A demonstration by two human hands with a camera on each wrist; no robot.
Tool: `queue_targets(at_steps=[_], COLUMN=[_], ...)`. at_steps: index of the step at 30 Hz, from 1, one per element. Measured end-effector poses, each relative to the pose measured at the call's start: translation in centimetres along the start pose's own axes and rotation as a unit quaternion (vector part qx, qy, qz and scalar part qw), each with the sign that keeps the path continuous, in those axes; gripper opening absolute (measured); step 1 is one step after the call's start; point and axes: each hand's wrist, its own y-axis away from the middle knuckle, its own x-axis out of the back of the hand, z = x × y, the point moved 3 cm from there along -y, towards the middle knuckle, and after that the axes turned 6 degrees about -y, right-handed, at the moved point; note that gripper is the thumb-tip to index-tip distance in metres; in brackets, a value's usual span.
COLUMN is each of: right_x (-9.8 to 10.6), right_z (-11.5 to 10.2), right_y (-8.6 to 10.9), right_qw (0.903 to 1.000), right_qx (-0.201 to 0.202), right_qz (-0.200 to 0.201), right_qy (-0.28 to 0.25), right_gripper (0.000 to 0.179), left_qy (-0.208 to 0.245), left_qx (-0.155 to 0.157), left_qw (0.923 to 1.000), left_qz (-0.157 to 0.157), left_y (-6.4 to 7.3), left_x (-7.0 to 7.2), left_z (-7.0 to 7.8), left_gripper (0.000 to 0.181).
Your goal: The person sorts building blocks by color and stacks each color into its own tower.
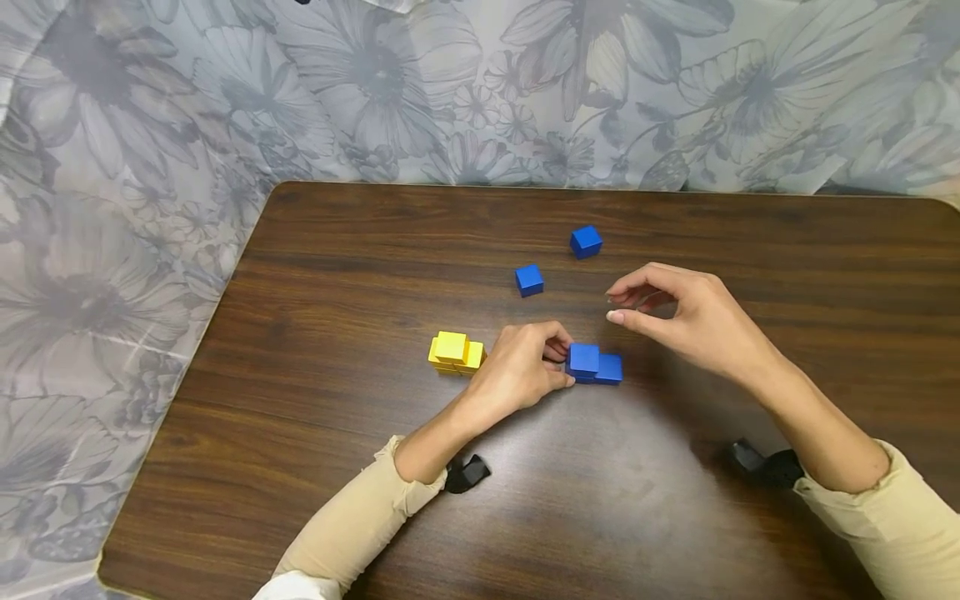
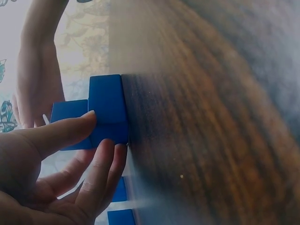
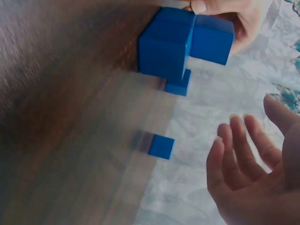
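A small blue block stack stands on the table, one cube above a row of two. My left hand pinches its left end between thumb and fingers. In the left wrist view the thumb presses at the seam between upper and lower blocks, fingertips on the opposite side. To the right and behind, my right hand hovers with fingers loosely bent and nothing in them. The right wrist view shows this hand apart from the blocks.
Two loose blue cubes, one nearer and one farther back, lie beyond the stack. A yellow block stack stands just left of my left hand. The wooden table ends at a floral-patterned sheet behind.
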Motion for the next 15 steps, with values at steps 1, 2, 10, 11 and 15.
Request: queue_targets(at_steps=[1, 2, 10, 11, 15], right_x=[0.1, 0.2, 0.9, 0.9, 1.3], right_z=[0.0, 0.0, 0.3, 0.4, 1.1], right_y=[-0.1, -0.3, -1.7, -1.9, -2.4], right_qw=[1.0, 0.9999, 0.9997, 0.9998, 0.9999], right_qx=[0.005, 0.009, 0.015, 0.012, -0.01], right_qz=[0.002, 0.004, 0.007, 0.008, 0.008], right_qy=[-0.002, -0.001, 0.016, 0.017, 0.008], right_gripper=[0.022, 0.023, 0.028, 0.028, 0.028], left_qy=[0.001, 0.001, -0.005, -0.006, -0.005], left_qx=[0.0, 0.0, 0.007, 0.007, 0.008], left_qw=[1.0, 1.0, 1.0, 1.0, 1.0], left_qz=[0.0, 0.0, 0.003, 0.003, 0.002], left_y=[0.0, 0.0, 0.1, 0.1, 0.1], left_x=[0.0, -0.1, 0.0, 0.1, 0.0], left_z=[0.0, 0.0, 0.0, 0.0, 0.0], left_gripper=[0.03, 0.03, 0.03, 0.03, 0.03])
